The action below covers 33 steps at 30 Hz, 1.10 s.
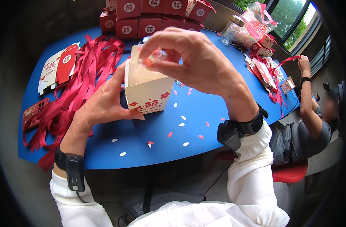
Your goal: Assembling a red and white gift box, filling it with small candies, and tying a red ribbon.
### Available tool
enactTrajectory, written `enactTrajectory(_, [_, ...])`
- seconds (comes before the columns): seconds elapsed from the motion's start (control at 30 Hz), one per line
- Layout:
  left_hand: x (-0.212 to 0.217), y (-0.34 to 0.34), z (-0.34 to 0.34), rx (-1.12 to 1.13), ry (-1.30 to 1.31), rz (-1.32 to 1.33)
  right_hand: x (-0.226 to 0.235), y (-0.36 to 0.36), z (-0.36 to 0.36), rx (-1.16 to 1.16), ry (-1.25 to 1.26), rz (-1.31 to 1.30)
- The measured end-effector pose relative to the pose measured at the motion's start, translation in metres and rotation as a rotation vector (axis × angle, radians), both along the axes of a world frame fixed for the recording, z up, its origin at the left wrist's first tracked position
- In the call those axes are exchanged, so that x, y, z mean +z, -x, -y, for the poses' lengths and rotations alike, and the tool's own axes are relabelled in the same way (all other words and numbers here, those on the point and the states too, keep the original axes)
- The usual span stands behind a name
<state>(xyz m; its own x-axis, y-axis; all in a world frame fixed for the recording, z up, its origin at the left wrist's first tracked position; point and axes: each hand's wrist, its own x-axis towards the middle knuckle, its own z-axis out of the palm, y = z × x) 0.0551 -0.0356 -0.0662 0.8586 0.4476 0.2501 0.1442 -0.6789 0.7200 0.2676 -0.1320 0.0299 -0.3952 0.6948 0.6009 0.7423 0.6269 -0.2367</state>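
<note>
White sleeves (252, 178) fill the bottom of frame, nearest the lens, each wrist w/ a black band.

Table (203, 109): blue, spans the middle of frame, dotted w/ small white and pink petal bits.

Ribbons (80, 81): big loose heap of red strips, left-centre, spilling over the table's left edge.

Red boxes (150, 17): closed, stacked in two rows at top centre. More small red boxes and a clear bag w/ pink ribbon at upper right; flat unfolded box blanks at upper left.

Another person sits at right edge, grey top, one arm raised to the red ribbon there.

Right hand (197, 60): centre frame, above the box, fingers curled narrow; thumb and fingertips pinch a candy (154, 57).

Left hand (105, 100): left of centre, fingers closed round the box's left side, thumb along its lower front edge. Holding it.

Box (148, 89): cream carton w/ red flower print, centre frame, standing on the table. Long axis vertical, open top pointing up, slightly toward top of frame; flaps stand up at the back.

Candy: small, clear wrapper, pinkish inside; right over the box's open mouth, not inside. Long axis roughly level, tilted up to the right.
</note>
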Motion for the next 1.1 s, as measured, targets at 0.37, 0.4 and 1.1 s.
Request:
enactTrajectory(0.37, [-0.010,0.005,-0.006,0.023,-0.085,0.038,-0.021,-0.040,0.009,-0.088,0.115,-0.349])
enactTrajectory(0.4, [-0.012,0.001,-0.005,0.021,-0.107,0.051,-0.029,-0.064,0.012,-0.232,0.190,-0.291])
enactTrajectory(1.1, [-0.016,-0.002,-0.009,0.054,0.143,-0.084,-0.103,-0.119,0.013,-0.588,0.577,0.118])
